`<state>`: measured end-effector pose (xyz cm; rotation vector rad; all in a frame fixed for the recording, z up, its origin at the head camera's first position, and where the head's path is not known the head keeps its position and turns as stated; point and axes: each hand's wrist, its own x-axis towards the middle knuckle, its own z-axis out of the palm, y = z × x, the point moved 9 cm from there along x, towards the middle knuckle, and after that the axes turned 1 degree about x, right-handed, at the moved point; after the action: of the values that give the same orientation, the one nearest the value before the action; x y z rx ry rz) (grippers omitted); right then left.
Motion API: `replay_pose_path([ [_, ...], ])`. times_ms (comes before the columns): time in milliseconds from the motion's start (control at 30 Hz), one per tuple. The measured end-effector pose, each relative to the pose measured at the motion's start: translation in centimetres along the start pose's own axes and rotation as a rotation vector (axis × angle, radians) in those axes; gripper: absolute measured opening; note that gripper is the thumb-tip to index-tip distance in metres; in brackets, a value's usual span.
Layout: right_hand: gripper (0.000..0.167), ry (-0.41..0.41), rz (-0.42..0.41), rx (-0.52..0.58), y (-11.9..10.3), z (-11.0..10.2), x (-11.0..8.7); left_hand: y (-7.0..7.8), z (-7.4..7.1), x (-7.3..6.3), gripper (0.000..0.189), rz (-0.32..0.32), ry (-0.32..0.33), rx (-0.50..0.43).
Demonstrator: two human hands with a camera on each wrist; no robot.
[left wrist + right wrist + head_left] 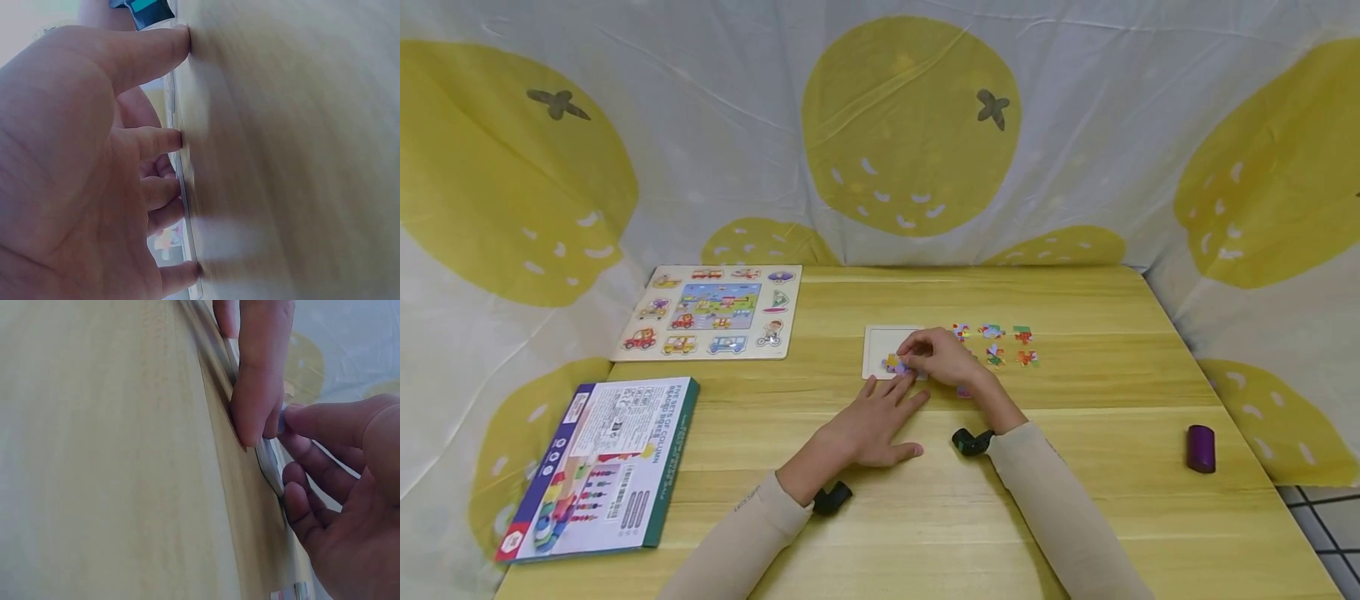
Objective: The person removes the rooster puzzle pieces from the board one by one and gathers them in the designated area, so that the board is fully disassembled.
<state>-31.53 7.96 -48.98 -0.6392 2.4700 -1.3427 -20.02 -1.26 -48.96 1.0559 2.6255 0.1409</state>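
Note:
A small white puzzle tray (874,340) lies mid-table with a few joined jigsaw pieces (891,362) near its front edge. My left hand (871,425) is spread, its fingertips resting at the tray's near edge and its thumb on the table, as the left wrist view confirms. Over the tray, my right hand (943,358) pinches a bluish puzzle piece (281,422) between thumb and fingers, close beside the left fingertips. The right hand covers the tray's right part. Several loose jigsaw pieces (995,356) lie right of the tray, one partly hidden by the right wrist.
At the back left lies a vehicle puzzle board (721,343). A boxed bead set (617,458) sits at the left edge of the table. A purple cylinder (1201,449) stands toward the right edge. Patterned cloth (1075,150) hangs behind the table and at both sides.

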Motion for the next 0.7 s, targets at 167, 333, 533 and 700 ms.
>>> replay_pose_path([
  [167, 0.011, 0.018, 0.032, 0.045, 0.5, -0.5, -0.2, 0.0, -0.1, -0.1, 0.083, -0.002, 0.001, -0.006],
  [333, 0.012, 0.053, 0.047, 0.074, 0.9, -1.6, -1.0, -0.1, 0.1, 0.1, 0.083, -0.005, -0.002, 0.004],
  [533, 0.012, 0.098, 0.054, 0.062, 1.0, -3.7, -3.0, 0.1, 0.3, 0.2, 0.084, -0.001, -0.002, 0.007],
  [700, 0.014, 0.127, 0.043, -0.009, 1.5, -5.6, -4.7, 0.0, 0.1, 0.0, 0.085, -0.009, 0.001, 0.028],
])
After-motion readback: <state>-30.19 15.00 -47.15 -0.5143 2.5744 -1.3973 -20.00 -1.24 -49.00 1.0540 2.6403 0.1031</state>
